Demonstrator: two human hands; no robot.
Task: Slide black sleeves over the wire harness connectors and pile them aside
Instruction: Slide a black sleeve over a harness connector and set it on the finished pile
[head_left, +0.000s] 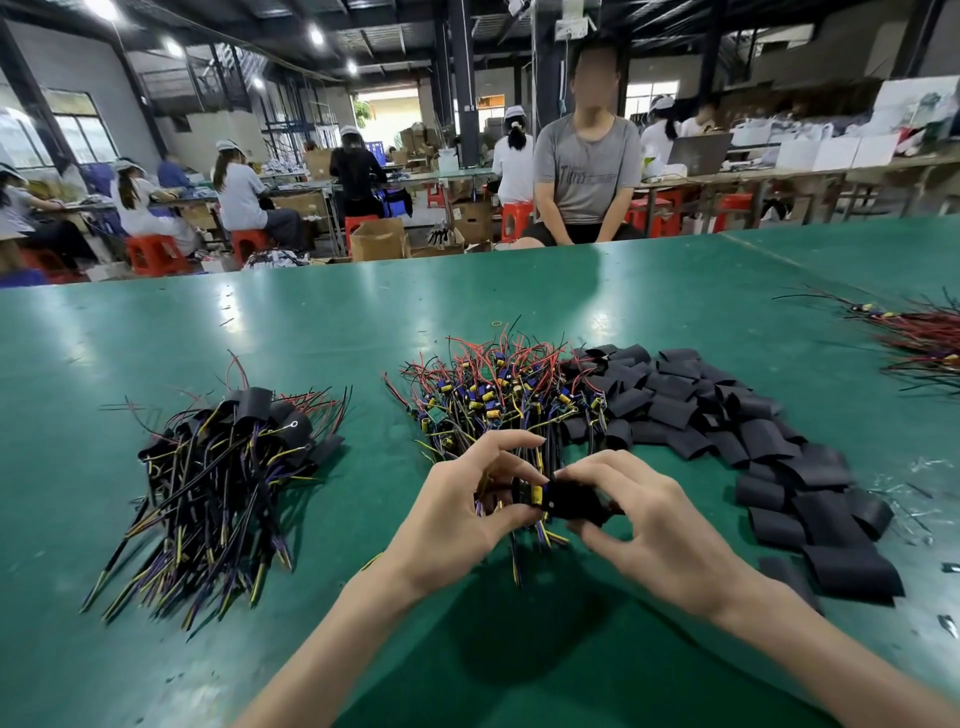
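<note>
Both hands are up over the middle of the green tabletop (311, 332), close to the near edge. The left hand (457, 514) has its fingers curled and pinches a wire harness (519, 501), whose yellow, purple and black leads trail down toward the near edge. The right hand (639, 525) meets it fingertip to fingertip, with thumb and fingers pinched on a black sleeve (576, 503). The sleeve sits right at the harness's connector end, with a flash of yellow at its mouth. How far it is on, I can't tell, because the fingers cover the joint.

Just behind the hands, toward the far edge, lies the heap of bare harnesses (498, 389), a tangle of red and black wires with blue and yellow parts. Touching it on the right is the spread of loose black sleeves (727, 415), which runs down toward the near right corner.

Over on the left side, well apart from the hands, is the pile of sleeved harnesses (223, 467), with the black sleeves at its far end and the leads fanning toward the near edge. Another bundle of red wires (924, 338) lies at the right edge. A small rubber band (497, 323) lies behind the bare heap. Across the far edge, a person in a grey T-shirt (587, 171) sits facing the table.
</note>
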